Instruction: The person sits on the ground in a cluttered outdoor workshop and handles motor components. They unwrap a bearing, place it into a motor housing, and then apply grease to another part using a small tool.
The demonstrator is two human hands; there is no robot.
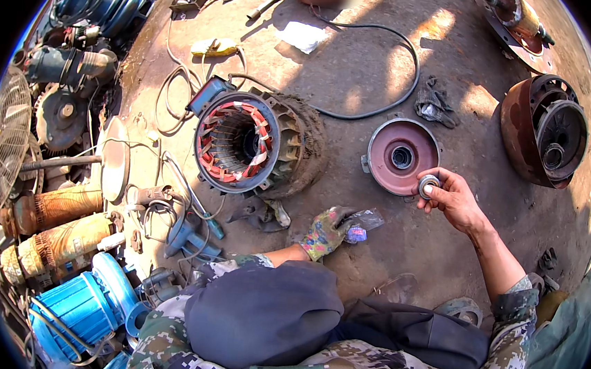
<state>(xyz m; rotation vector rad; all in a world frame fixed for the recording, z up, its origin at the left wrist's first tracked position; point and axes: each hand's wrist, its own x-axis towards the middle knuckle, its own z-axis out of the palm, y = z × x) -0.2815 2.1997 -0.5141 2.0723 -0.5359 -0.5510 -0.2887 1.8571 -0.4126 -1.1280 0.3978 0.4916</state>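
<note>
My bare right hand (457, 204) grips a small steel ring bearing (428, 188) by the lower right rim of a round maroon end cover (385, 157), which has a dark bore at its centre. My left hand (325, 234), in a flowered glove, is closed on a clear plastic bag (369, 220) with a small blue-purple item (356, 235) at its lower part. Left of the cover lies an open motor housing (291, 149) with red-laced windings (226, 116) inside. A dark crumpled glove (276, 214) lies below the housing.
Blue pumps (84, 310), rusty cylinders (68, 208), a fan guard (4, 141) and cables crowd the left. A yellow power tool (212, 48), wrenches (266, 7) and a white cloth (301, 36) lie behind. Rusty housings (523, 157) stand right, near a dark glove (435, 104).
</note>
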